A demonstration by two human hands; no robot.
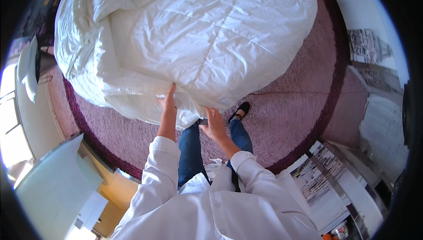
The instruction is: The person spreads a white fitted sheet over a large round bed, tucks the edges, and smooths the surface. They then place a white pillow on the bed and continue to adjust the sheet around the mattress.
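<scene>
A large white duvet point(211, 41), wrinkled and quilted with stitched seams, spreads in front of me and covers what lies beneath it. My left hand point(167, 102) rests against its near edge, one finger stretched up along the fabric and the others spread to the side, partly hidden by a fold. Just to the right, my right hand point(214, 124) is at the hanging corner of the duvet, with thumb and fingers apart and fingertips at the cloth. The duvet bunches into thick folds on its left side.
A pinkish-purple round-looking rug point(286, 112) with a dark border lies underfoot. Grey-and-white patterned furniture point(317, 178) stands at lower right. A pale-topped wooden piece point(57, 174) is at lower left, near a bright window point(11, 116). My feet stand close to the duvet.
</scene>
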